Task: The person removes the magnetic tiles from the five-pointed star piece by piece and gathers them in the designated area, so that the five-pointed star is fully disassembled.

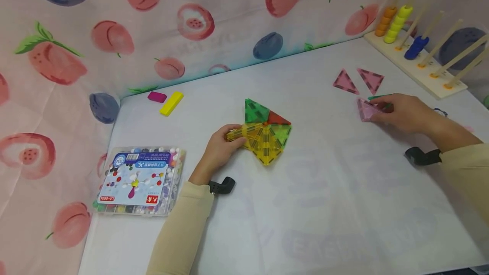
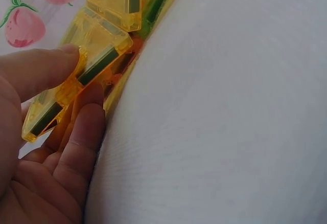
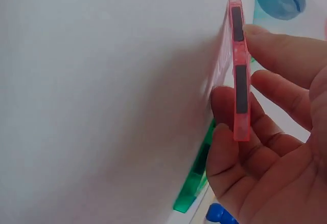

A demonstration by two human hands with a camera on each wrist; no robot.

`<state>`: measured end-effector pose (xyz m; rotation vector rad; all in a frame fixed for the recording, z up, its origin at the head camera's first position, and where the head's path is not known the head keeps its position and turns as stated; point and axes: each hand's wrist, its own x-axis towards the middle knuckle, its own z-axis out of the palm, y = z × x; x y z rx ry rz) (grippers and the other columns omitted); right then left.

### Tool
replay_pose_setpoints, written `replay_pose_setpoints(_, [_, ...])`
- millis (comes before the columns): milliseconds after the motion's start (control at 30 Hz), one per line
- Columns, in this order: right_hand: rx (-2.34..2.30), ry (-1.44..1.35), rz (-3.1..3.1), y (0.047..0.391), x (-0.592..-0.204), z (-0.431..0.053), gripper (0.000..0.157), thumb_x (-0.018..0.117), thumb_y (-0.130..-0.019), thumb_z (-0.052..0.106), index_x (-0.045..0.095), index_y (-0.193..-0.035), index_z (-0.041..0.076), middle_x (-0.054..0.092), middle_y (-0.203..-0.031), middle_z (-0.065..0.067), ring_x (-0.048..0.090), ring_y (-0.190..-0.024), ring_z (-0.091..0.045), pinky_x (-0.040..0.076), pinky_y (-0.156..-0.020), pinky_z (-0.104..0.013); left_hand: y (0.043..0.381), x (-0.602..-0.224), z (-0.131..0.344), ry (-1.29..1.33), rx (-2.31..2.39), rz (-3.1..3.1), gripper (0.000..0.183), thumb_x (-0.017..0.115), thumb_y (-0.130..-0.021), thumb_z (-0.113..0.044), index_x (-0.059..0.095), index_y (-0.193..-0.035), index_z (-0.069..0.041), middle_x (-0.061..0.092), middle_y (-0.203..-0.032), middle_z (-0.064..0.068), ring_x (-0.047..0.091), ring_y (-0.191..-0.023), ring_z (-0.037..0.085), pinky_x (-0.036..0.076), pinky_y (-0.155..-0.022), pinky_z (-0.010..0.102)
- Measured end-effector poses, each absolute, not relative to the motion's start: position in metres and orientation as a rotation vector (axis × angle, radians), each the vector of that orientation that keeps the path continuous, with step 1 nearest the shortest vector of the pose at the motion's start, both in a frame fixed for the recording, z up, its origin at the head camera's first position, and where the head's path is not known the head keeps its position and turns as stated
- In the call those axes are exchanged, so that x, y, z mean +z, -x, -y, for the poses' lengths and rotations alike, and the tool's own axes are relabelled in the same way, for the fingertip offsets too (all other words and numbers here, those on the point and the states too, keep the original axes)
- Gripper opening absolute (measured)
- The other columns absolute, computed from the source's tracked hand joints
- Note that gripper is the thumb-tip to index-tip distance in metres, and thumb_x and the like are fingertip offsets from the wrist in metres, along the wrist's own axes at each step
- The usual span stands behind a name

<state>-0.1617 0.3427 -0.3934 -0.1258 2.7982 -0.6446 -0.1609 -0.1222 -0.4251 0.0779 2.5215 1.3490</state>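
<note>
A clear plastic case [image 1: 176,186] reads "LX-0604" upside down. Over the worktop [image 1: 305,203], fingers [image 2: 84,127] nearly closed, the left hand [image 1: 221,150] pinches a translucent yellow plastic tile [image 2: 97,32]; farther, the right hand [image 1: 406,111] likewise pinches a flat translucent pink tile [image 3: 241,88].

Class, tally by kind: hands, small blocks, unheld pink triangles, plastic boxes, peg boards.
Left hand and right hand: 2
Magenta block and yellow block: 2
Unheld pink triangles: 2
Plastic box: 1
Peg board: 1
Total: 8

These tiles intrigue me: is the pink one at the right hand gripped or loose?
Gripped: in the right wrist view, thumb and fingers hold the pink tile.
</note>
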Motion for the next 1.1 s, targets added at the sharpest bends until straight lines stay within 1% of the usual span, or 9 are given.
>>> replay_pose_setpoints(167, [-0.673, 0.078, -2.844, 0.159, -0.384, -0.338, 0.070, 0.052, -0.084, 0.051, 0.041, -0.130, -0.001, 0.048, -0.115, -0.027, 0.041, -0.104, -0.042, 0.034, -0.082, -0.059, 0.159, -0.423, 0.123, -0.087, 1.379, -2.515, 0.040, 0.066, -0.078, -0.042, 0.055, -0.115, -0.032, 0.053, -0.107, -0.005, 0.049, -0.084, 0.018, 0.040, -0.071, 0.032])
replay_pose_setpoints(267, [-0.750, 0.115, -2.881, 0.154, -0.376, -0.324, 0.062, 0.054, -0.085, 0.046, 0.046, -0.126, 0.001, 0.051, -0.110, -0.024, 0.044, -0.101, -0.039, 0.037, -0.079, -0.057, 0.158, -0.423, 0.123, -0.092, 1.384, -2.514, 0.039, 0.065, -0.079, -0.041, 0.054, -0.115, -0.032, 0.052, -0.110, -0.007, 0.049, -0.087, 0.017, 0.040, -0.074, 0.032])
replay_pose_setpoints(433, [-0.864, 0.338, -2.884, 0.148, -0.375, -0.277, 0.047, 0.060, -0.083, 0.040, 0.056, -0.118, 0.008, 0.059, -0.104, -0.012, 0.053, -0.092, -0.027, 0.045, -0.075, -0.046, 0.155, -0.422, 0.124, -0.105, 1.379, -2.544, 0.039, 0.065, -0.080, -0.037, 0.054, -0.117, -0.028, 0.050, -0.112, -0.006, 0.048, -0.090, 0.017, 0.040, -0.077, 0.033])
replay_pose_setpoints(567, [-0.925, 0.474, -2.755, 0.147, -0.382, -0.231, 0.048, 0.062, -0.081, 0.042, 0.055, -0.119, 0.014, 0.059, -0.107, -0.006, 0.055, -0.093, -0.022, 0.046, -0.077, -0.042, 0.152, -0.422, 0.125, -0.146, 1.371, -2.588, 0.041, 0.064, -0.081, -0.036, 0.055, -0.119, -0.024, 0.045, -0.125, -0.008, 0.044, -0.107, 0.013, 0.038, -0.087, 0.033])
replay_pose_setpoints(633, [-0.939, 0.532, -2.676, 0.148, -0.385, -0.209, 0.049, 0.062, -0.081, 0.043, 0.054, -0.121, 0.015, 0.058, -0.109, -0.004, 0.053, -0.094, -0.020, 0.046, -0.079, -0.040, 0.150, -0.421, 0.125, -0.150, 1.361, -2.600, 0.042, 0.064, -0.081, -0.037, 0.055, -0.120, -0.024, 0.043, -0.129, -0.011, 0.043, -0.111, 0.011, 0.037, -0.089, 0.032])
replay_pose_setpoints(700, [-0.943, 0.597, -2.608, 0.148, -0.388, -0.191, 0.049, 0.062, -0.081, 0.042, 0.054, -0.121, 0.015, 0.057, -0.109, -0.003, 0.051, -0.095, -0.018, 0.045, -0.080, -0.037, 0.148, -0.420, 0.125, -0.144, 1.335, -2.606, 0.044, 0.064, -0.080, -0.041, 0.055, -0.121, -0.026, 0.045, -0.127, -0.012, 0.044, -0.108, 0.012, 0.039, -0.087, 0.032])
replay_pose_setpoints(833, [-0.936, 0.676, -2.526, 0.148, -0.391, -0.167, 0.052, 0.063, -0.081, 0.041, 0.052, -0.123, 0.013, 0.054, -0.114, -0.003, 0.047, -0.100, -0.018, 0.042, -0.084, -0.038, 0.139, -0.415, 0.126, -0.116, 1.265, -2.589, 0.044, 0.064, -0.078, -0.046, 0.055, -0.119, -0.032, 0.052, -0.116, -0.009, 0.050, -0.092, 0.014, 0.043, -0.077, 0.031])
replay_pose_setpoints(900, [-0.930, 0.668, -2.502, 0.150, -0.392, -0.162, 0.056, 0.061, -0.081, 0.045, 0.049, -0.126, 0.013, 0.052, -0.117, -0.003, 0.046, -0.103, -0.019, 0.041, -0.086, -0.039, 0.133, -0.411, 0.128, -0.119, 1.225, -2.575, 0.043, 0.064, -0.077, -0.047, 0.056, -0.117, -0.034, 0.055, -0.112, -0.008, 0.052, -0.092, 0.012, 0.044, -0.075, 0.031])
replay_pose_setpoints(1100, [-0.915, 0.596, -2.461, 0.167, -0.395, -0.155, 0.071, 0.051, -0.077, 0.064, 0.038, -0.133, 0.023, 0.047, -0.125, 0.000, 0.043, -0.112, -0.019, 0.035, -0.093, -0.044, 0.113, -0.398, 0.128, -0.296, 1.173, -2.414, 0.044, 0.065, -0.076, -0.049, 0.058, -0.113, -0.026, 0.060, -0.101, -0.008, 0.056, -0.091, 0.007, 0.047, -0.075, 0.029])
